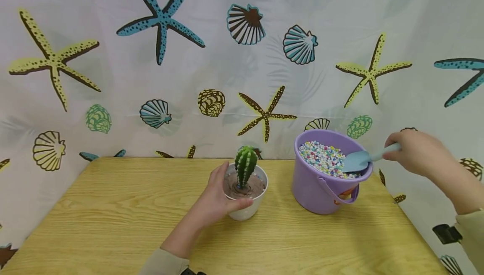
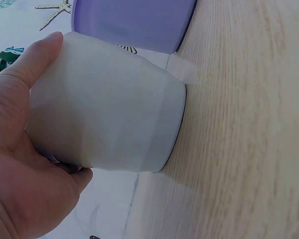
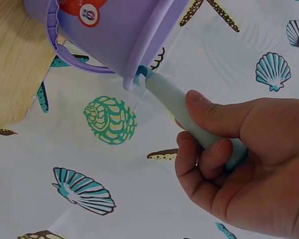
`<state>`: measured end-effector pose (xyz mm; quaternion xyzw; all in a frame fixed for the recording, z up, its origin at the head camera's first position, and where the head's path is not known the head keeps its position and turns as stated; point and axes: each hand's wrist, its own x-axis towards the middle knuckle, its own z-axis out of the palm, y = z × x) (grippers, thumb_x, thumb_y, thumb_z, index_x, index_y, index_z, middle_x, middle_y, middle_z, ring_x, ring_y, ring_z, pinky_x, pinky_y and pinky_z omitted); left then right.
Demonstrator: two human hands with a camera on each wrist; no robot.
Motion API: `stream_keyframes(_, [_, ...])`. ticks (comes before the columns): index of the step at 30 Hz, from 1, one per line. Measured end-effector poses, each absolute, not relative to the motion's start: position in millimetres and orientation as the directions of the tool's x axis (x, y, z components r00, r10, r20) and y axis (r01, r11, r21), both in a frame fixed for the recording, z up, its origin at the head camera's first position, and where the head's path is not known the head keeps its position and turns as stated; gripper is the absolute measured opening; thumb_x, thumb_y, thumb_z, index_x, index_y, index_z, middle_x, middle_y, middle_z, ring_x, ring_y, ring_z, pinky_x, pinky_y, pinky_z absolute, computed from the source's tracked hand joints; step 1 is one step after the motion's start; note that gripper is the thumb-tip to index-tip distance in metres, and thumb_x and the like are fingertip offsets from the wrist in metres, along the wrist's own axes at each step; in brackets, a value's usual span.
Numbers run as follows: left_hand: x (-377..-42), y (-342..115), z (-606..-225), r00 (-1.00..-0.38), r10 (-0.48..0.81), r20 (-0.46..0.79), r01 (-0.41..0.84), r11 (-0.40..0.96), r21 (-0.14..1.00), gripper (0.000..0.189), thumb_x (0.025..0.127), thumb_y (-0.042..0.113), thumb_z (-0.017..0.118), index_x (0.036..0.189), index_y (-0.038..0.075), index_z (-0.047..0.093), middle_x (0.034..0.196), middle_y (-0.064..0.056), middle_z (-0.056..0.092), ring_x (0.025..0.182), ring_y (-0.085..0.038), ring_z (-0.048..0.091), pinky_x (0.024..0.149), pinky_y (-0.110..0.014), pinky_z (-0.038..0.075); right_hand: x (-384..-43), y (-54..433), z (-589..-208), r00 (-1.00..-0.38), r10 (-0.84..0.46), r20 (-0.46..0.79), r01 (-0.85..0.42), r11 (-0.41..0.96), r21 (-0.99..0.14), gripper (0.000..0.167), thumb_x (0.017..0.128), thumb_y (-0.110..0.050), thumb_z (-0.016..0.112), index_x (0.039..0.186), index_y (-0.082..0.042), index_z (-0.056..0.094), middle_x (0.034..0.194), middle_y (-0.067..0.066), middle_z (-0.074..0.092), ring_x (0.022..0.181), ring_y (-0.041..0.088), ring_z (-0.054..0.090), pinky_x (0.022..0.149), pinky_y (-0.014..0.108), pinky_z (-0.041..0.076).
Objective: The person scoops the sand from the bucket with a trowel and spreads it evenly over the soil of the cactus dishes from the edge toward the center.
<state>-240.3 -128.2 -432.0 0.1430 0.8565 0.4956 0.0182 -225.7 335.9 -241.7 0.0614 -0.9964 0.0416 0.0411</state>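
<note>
My left hand (image 1: 215,197) grips a white pot (image 1: 243,212) around its side, thumb at the front near the rim. In the pot a green cactus (image 1: 245,166) stands upright in brown soil with a few small beads on it. The pot's base meets the table in the left wrist view. To the right, my right hand (image 1: 416,151) holds the pale blue handle of a toy shovel (image 1: 357,161), fingers curled round it in the right wrist view. The shovel's blade dips among small multicoloured beads (image 1: 321,157) inside a purple bucket (image 1: 314,195).
The bucket's purple handle (image 1: 336,198) hangs down at its front. Under everything is a light wooden table (image 1: 132,216). A white curtain (image 1: 189,73) printed with starfish and shells rises behind the table and down its sides.
</note>
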Motion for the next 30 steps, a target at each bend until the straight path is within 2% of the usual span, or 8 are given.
stream_keyframes(7, [-244.4, -126.8, -435.3, -0.963, 0.252, 0.1, 0.214, 0.479, 0.851, 0.134, 0.085, 0.054, 0.096, 0.177, 0.009, 0.01, 0.179, -0.026, 0.011, 0.159, -0.053, 0.029, 0.123, -0.072, 0.034, -236.5, 351.6, -249.0, -0.986, -0.146, 0.08, -0.157, 0.975, -0.16, 0.019, 0.101, -0.016, 0.081, 0.105, 0.002, 0.075, 0.09, 0.009, 0.07, 0.08, 0.029, 0.056, 0.067, 0.041, 0.045])
stream_keyframes(15, [-249.8, -122.9, -437.8, -0.963, 0.241, 0.117, 0.224, 0.484, 0.846, 0.135, 0.085, 0.053, 0.096, 0.178, 0.01, 0.009, 0.179, -0.025, 0.014, 0.158, -0.053, 0.032, 0.123, -0.071, 0.034, -247.9, 369.7, -260.0, -0.995, -0.1, 0.019, -0.101, 0.943, -0.317, 0.026, 0.104, -0.025, 0.079, 0.114, -0.002, 0.074, 0.085, 0.006, 0.063, 0.075, 0.026, 0.051, 0.064, 0.039, 0.04])
stream_keyframes(21, [-248.7, -123.3, -435.9, -0.963, 0.244, 0.112, 0.222, 0.485, 0.846, 0.135, 0.085, 0.053, 0.096, 0.178, 0.01, 0.009, 0.179, -0.025, 0.013, 0.158, -0.053, 0.031, 0.123, -0.071, 0.034, -249.6, 369.6, -261.2, -0.995, -0.089, 0.037, -0.096, 0.94, -0.328, 0.025, 0.104, -0.026, 0.08, 0.111, -0.002, 0.075, 0.097, 0.01, 0.065, 0.082, 0.027, 0.048, 0.067, 0.04, 0.037])
stream_keyframes(30, [-249.7, -123.6, -436.1, -0.964, 0.243, 0.11, 0.22, 0.489, 0.844, 0.135, 0.085, 0.053, 0.096, 0.178, 0.01, 0.009, 0.179, -0.025, 0.013, 0.159, -0.053, 0.031, 0.123, -0.071, 0.034, -250.6, 368.9, -264.8, -0.993, -0.111, 0.026, -0.112, 0.918, -0.38, 0.027, 0.105, -0.028, 0.079, 0.114, -0.003, 0.076, 0.112, 0.014, 0.07, 0.095, 0.031, 0.051, 0.072, 0.04, 0.04])
